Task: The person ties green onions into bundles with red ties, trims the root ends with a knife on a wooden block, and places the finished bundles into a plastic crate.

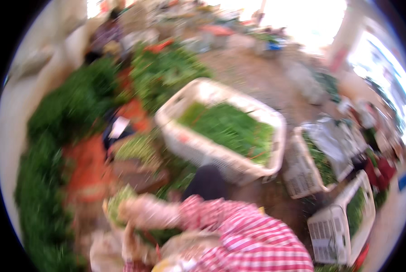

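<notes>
Down at lower left, the right grip [137,212] clasps a pale-green bunch [116,205]; left grip [133,245], too blurred to tell!

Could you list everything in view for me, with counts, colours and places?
Pale green bunch: one, lower left, at the right hand
Large crate: one, whitish, centre
Cut greens: one mass, bright green, inside it
Smaller crates: two, whitish, right, with greens
Silvery sheet: one, right, over the nearer-centre crate
Dark heap: one, deep green, left side
Leafy heap: one, lighter green, beyond the large crate
Ground covering: orange-red, left
Distant person: one, blurred, upper left
Checked sleeve: red-and-white, bottom
Right hand: one, bare, lower left
Left hand: one, blurred, below it
</notes>
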{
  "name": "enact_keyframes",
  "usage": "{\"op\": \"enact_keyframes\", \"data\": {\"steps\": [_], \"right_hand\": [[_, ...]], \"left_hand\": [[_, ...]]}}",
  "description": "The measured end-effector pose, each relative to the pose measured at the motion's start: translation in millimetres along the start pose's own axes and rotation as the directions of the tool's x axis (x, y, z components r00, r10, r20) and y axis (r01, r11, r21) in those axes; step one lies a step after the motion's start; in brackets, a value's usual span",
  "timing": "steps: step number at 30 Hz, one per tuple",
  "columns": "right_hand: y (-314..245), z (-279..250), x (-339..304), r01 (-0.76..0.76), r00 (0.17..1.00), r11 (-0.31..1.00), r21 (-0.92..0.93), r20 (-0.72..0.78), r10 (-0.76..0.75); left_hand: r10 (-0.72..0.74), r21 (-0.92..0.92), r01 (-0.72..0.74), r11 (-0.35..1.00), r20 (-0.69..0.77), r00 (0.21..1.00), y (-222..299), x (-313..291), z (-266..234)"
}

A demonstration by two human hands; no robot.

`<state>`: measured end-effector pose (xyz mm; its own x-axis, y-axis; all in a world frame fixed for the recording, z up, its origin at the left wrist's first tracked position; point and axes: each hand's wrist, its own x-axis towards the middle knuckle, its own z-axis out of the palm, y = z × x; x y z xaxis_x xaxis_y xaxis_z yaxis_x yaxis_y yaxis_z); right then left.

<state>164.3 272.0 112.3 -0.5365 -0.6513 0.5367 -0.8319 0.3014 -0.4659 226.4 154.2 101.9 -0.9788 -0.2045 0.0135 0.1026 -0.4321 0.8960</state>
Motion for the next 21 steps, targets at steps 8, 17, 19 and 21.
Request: {"op": "enact_keyframes", "data": {"steps": [8, 17, 19, 21], "right_hand": [[8, 7, -19, -0.478, 0.878, 0.697, 0.534, 0.267, 0.398], [49, 8, 20, -0.251, 0.958, 0.864, 0.437, 0.237, 0.159], [63, -15, 44, -0.501, 0.713, 0.858, 0.113, 0.616, 0.334], [98, -39, 60, -0.367, 0.649, 0.930, -0.030, 0.708, 0.279]], "left_hand": [[0.149, -0.006, -0.152, 0.988, 0.231, 0.962, 0, 29, -32], [0.155, 0.216, -0.168, 0.962, 0.079, 0.985, 16, 58, -14], [0.071, 0.253, -0.077, 0.964, 0.033, 0.997, 37, 80, -17], [-0.023, 0.298, 0.001, 0.955, 0.071, 0.997, 55, 110, -27]]}}
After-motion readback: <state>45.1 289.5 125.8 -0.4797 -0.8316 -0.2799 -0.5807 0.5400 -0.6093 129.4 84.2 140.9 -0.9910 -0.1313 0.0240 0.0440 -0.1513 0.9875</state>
